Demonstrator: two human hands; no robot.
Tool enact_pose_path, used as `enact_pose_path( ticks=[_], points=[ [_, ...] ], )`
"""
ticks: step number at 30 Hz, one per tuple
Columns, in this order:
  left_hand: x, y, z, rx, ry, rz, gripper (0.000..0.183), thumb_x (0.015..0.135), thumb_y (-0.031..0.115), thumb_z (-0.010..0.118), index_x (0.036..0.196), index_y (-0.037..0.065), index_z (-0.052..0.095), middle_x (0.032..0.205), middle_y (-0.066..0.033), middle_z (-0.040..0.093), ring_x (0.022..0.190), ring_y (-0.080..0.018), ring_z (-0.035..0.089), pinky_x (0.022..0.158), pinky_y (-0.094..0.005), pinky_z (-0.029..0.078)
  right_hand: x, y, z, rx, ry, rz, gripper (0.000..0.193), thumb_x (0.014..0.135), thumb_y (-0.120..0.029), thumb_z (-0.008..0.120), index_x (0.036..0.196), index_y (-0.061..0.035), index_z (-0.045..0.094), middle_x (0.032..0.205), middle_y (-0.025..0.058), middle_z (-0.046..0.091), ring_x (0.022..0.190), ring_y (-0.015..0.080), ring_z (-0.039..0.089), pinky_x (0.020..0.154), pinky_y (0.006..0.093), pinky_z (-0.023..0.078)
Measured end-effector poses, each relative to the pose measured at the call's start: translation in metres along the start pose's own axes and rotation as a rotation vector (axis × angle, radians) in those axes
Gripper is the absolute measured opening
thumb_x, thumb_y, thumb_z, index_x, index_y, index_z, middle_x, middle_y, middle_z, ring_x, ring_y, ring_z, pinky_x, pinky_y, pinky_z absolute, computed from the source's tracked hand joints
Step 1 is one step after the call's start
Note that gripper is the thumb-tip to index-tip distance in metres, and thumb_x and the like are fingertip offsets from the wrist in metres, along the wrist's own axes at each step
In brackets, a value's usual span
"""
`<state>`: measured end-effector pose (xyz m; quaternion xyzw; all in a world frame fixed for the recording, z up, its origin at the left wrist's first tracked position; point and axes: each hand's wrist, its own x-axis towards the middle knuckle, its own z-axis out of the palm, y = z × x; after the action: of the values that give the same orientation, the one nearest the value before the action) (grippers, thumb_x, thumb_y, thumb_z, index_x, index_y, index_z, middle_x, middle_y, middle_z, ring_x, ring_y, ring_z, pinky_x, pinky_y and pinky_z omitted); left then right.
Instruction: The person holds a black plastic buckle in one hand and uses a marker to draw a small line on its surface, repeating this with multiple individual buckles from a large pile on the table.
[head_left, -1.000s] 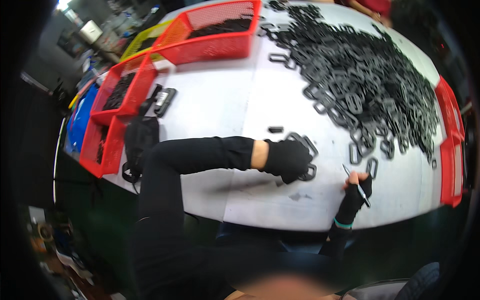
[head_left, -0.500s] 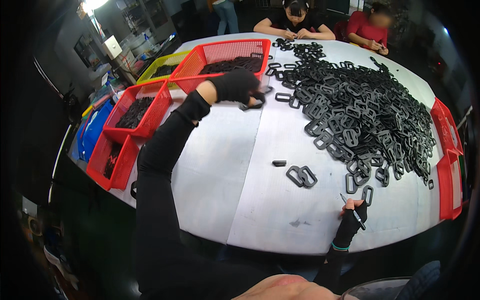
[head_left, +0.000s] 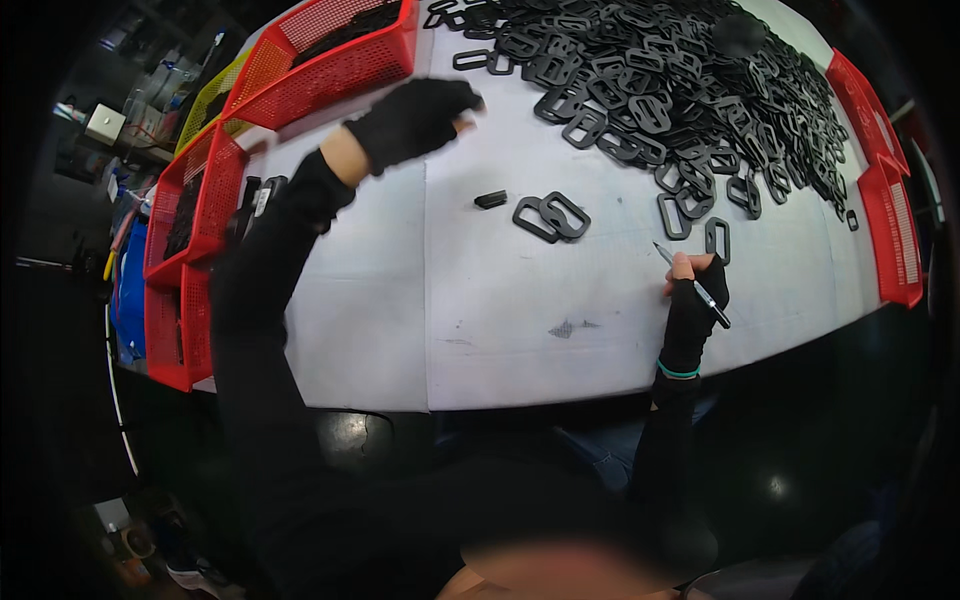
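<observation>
My left hand [head_left: 415,120], in a black glove, hovers over the white table [head_left: 400,300] near a red mesh basket [head_left: 340,60]. Its back faces me and its fingers are curled, so what is in the palm is hidden. My right hand [head_left: 695,305], also gloved, rests near the table's front edge and grips a thin blade tool [head_left: 690,283] pointing up and left. Two linked black plastic frames [head_left: 552,216] and a small black scrap [head_left: 490,199] lie between my hands. A large heap of black frames [head_left: 680,90] covers the far right of the table.
More red baskets [head_left: 190,215] holding black parts line the left edge, with a yellow basket [head_left: 210,95] behind them. Red baskets [head_left: 890,230] also stand along the right edge. A few loose frames [head_left: 715,240] lie just beyond my right hand.
My left hand went from the frames near the front edge out to the far red basket, and now it is drawn back a little. My right hand with the tool stayed put.
</observation>
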<state>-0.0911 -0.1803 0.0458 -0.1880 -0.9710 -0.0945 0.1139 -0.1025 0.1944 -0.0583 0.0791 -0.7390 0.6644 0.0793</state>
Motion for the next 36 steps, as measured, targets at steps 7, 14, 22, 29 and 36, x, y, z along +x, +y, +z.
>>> enact_pose_path(
  ticks=[7,14,22,29,36],
  points=[
    [0.011,0.087,0.057,-0.04,-0.279,0.23,0.025,0.079,0.013,0.062,0.103,0.01,0.055,0.098,-0.0117,0.055,0.088,-0.0273,0.057,0.071,-0.0353,0.049,-0.001,-0.008,-0.004,0.006,0.023,0.025,0.021,0.083,-0.014,0.065,0.073,-0.004,0.051,0.058,-0.0004,0.052,0.048,0.0058,0.045,0.044,0.0215,0.037],
    [0.023,0.073,0.067,0.056,-0.386,0.226,0.014,0.072,0.015,0.063,0.082,0.006,0.057,0.083,-0.0086,0.051,0.078,-0.0258,0.054,0.064,-0.0367,0.047,-0.001,-0.002,-0.002,0.011,0.013,0.022,0.017,0.081,-0.009,0.065,0.073,-0.0026,0.051,0.059,0.0001,0.052,0.052,0.0064,0.046,0.049,0.022,0.038],
    [0.028,0.072,0.066,0.013,-0.372,0.217,0.011,0.075,0.017,0.062,0.081,0.008,0.059,0.081,-0.0077,0.052,0.076,-0.0253,0.055,0.062,-0.0357,0.047,-0.002,0.002,-0.004,-0.037,0.013,-0.057,0.019,0.084,-0.016,0.062,0.074,-0.0046,0.05,0.059,0.0016,0.054,0.047,0.0075,0.047,0.045,0.0216,0.038],
    [0.046,0.07,0.067,-0.011,-0.48,0.145,0.015,0.067,0.019,0.065,0.078,0.009,0.061,0.077,-0.0088,0.055,0.073,-0.0268,0.056,0.063,-0.0376,0.046,-0.002,0.003,-0.001,0.019,0.04,0.038,0.019,0.079,-0.01,0.067,0.073,-0.0012,0.052,0.061,0.0009,0.053,0.055,0.0078,0.048,0.052,0.0238,0.04],
    [0.049,0.034,0.014,0.036,-0.221,0.14,0.016,0.065,0.02,0.068,0.075,0.01,0.062,0.078,-0.0088,0.058,0.073,-0.0285,0.058,0.063,-0.0386,0.046,-0.001,0.005,-0.001,-0.068,0.042,-0.004,0.02,0.079,-0.01,0.068,0.071,-0.002,0.052,0.059,0.0007,0.052,0.053,0.0077,0.047,0.05,0.0245,0.04]
  ],
)
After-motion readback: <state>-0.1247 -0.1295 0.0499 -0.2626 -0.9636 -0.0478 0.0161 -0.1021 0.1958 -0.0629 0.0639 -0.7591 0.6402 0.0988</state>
